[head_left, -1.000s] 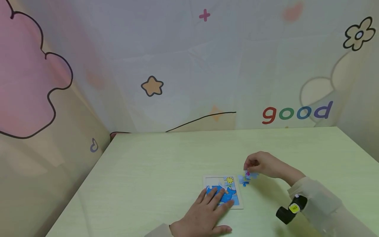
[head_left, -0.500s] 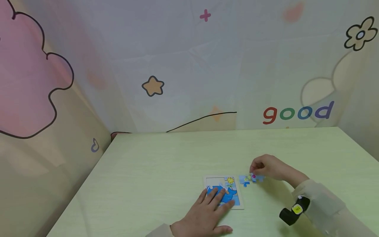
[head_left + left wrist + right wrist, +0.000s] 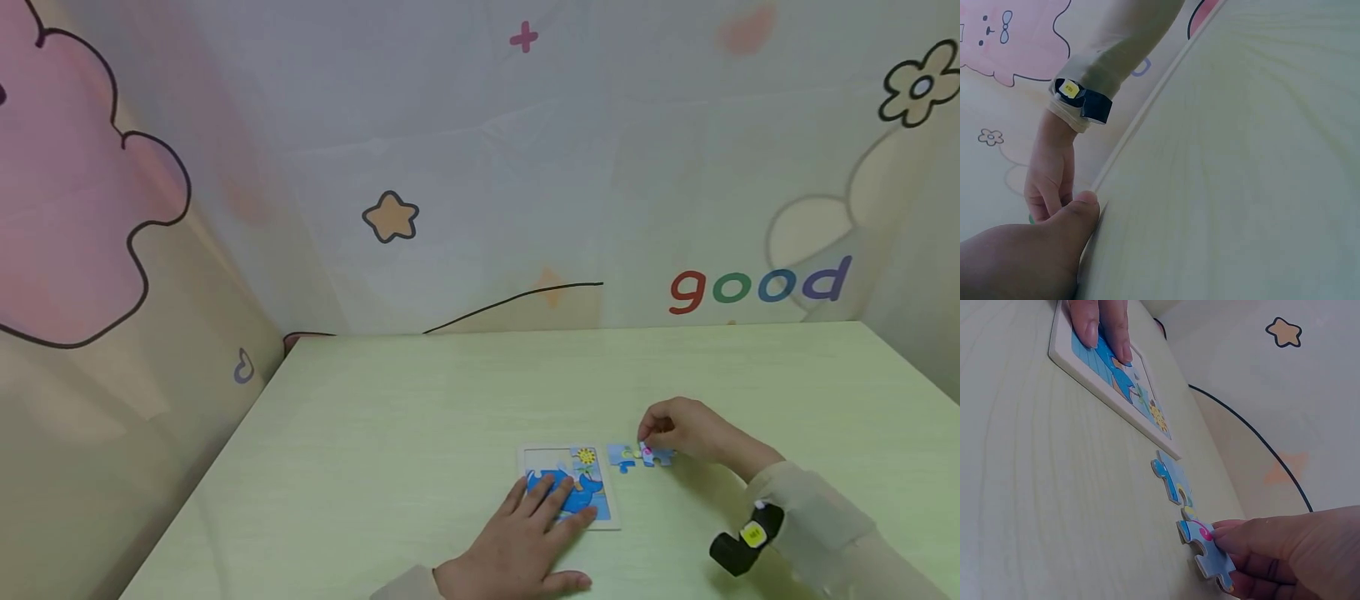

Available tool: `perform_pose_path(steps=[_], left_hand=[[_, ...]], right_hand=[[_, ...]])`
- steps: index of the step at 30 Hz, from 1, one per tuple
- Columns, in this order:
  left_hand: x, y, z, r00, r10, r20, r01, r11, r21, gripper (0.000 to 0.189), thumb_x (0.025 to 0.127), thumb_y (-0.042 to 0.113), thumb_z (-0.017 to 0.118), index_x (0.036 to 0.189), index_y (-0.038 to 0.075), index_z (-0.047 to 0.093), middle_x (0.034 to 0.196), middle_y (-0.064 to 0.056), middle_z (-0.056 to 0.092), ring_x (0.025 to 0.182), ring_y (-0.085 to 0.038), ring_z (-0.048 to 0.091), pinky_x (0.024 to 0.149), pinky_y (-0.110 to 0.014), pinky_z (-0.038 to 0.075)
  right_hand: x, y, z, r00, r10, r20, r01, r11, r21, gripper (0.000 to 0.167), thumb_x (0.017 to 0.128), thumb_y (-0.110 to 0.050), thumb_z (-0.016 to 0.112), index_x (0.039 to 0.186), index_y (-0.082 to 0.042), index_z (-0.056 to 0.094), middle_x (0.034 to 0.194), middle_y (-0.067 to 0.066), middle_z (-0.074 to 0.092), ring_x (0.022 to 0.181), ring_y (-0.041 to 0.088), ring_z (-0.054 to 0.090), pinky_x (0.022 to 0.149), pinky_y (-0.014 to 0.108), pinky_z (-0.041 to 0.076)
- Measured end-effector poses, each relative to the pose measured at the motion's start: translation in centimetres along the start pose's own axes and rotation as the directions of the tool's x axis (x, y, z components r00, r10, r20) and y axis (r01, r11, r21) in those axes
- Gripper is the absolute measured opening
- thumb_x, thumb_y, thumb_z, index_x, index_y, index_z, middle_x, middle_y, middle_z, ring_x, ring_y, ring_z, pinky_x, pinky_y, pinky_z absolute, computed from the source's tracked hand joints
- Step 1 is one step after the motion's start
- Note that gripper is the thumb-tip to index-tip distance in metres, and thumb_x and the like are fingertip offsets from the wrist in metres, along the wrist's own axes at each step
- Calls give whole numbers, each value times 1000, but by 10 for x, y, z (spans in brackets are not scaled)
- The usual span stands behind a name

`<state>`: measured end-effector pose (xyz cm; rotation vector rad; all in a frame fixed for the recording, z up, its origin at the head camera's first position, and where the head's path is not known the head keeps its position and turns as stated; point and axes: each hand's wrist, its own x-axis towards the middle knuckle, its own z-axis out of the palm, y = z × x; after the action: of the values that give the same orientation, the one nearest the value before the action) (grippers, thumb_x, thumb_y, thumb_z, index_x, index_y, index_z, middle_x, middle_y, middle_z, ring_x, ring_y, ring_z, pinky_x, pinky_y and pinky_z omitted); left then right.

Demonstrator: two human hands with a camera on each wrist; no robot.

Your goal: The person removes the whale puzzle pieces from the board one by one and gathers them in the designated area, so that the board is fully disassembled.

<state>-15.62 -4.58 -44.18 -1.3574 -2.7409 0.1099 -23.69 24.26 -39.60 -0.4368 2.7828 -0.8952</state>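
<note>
A wooden puzzle board (image 3: 613,507) with a blue whale and a yellow sun lies on the table, its upper left part without a picture. My left hand (image 3: 517,546) rests on its lower left with fingers spread, covering part of the whale. To the right of the board, my right hand (image 3: 686,429) pinches a light blue puzzle piece (image 3: 1210,553) with a pink swirl between thumb and fingers, low over the table. Another blue puzzle piece (image 3: 1171,475) lies flat between it and the board. My right fingers partly hide the pinched piece.
The pale green table (image 3: 375,433) reaches back to a printed cloth backdrop (image 3: 465,167). A black wrist strap with a camera (image 3: 742,542) sits on my right sleeve.
My right hand has moved right and slightly nearer with the swirl piece, away from the board and the other loose piece. The left hand stays in place on the board.
</note>
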Motion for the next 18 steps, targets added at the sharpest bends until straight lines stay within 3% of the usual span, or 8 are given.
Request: perform_pose_path(steps=[7, 18], left_hand=[[-1, -1, -1, 1000, 7, -3, -7, 1000, 20, 66, 97, 64, 22, 153, 29, 23, 160, -8, 23, 148, -26, 24, 115, -47, 29], [0, -1, -5, 1000, 11, 12, -11, 1000, 8, 66, 97, 64, 19, 153, 29, 24, 160, -7, 23, 148, -26, 22, 116, -47, 28]], right_hand=[[1, 3, 5, 999, 2, -37, -2, 1000, -15, 4, 86, -9, 70, 90, -9, 68, 85, -1, 65, 80, 16, 52, 77, 33, 48], [-3, -2, 11, 988, 14, -151, -21, 999, -42, 8, 87, -12, 69, 94, -10, 69, 88, 0, 64, 80, 15, 52, 71, 25, 47]])
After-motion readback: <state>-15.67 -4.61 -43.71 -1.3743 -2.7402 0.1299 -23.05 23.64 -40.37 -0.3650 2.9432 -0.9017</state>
